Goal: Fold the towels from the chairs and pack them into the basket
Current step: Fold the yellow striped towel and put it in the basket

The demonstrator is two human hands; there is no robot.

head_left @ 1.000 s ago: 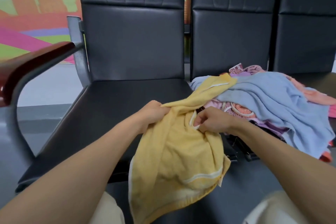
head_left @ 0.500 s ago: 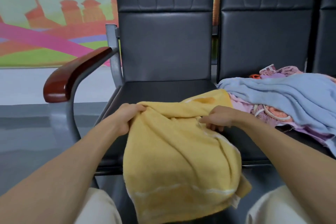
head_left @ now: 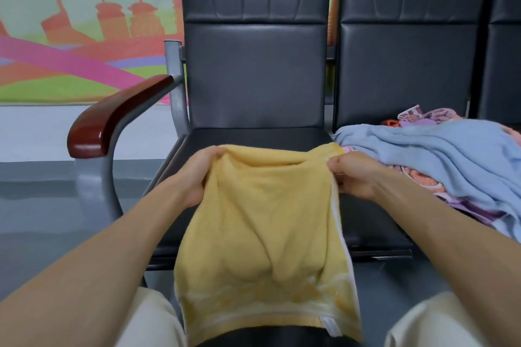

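**Black chair row: yellow towel freed from the pile and opened between both hands**

Black padded chairs stand in a row before a painted wall mural [head_left: 70, 51]. The nearest seat [head_left: 253, 135], at frame centre, is bare. The next seat to the right carries a heap topped by a blue towel [head_left: 437, 155].

**Change.** One second ago the yellow towel [head_left: 267, 220] was bunched, with the hands close together and its far end lying on the heap. It now hangs free of the heap in front of the centre seat, and the hands are well apart.

**Hands.** The left hand [head_left: 197, 175] has its fingers curled round the upper left corner. The right hand [head_left: 355, 175] pinches the upper right corner. Neither hand holds anything else.

**Meaning for the task.** The towel is separated and spread, so it appears ready for a first fold. No fold is made yet.

**Orientation.**
- The held top edge runs left to right across the frame and sags slightly at its middle.
- The long axis appears to run from the hands down toward the bottom of the frame.
- The pale banded hem is lowest, and a white edge runs down the right side.

A dark curved rim [head_left: 276, 336] sits under the hem. Whether it is the basket cannot be told.
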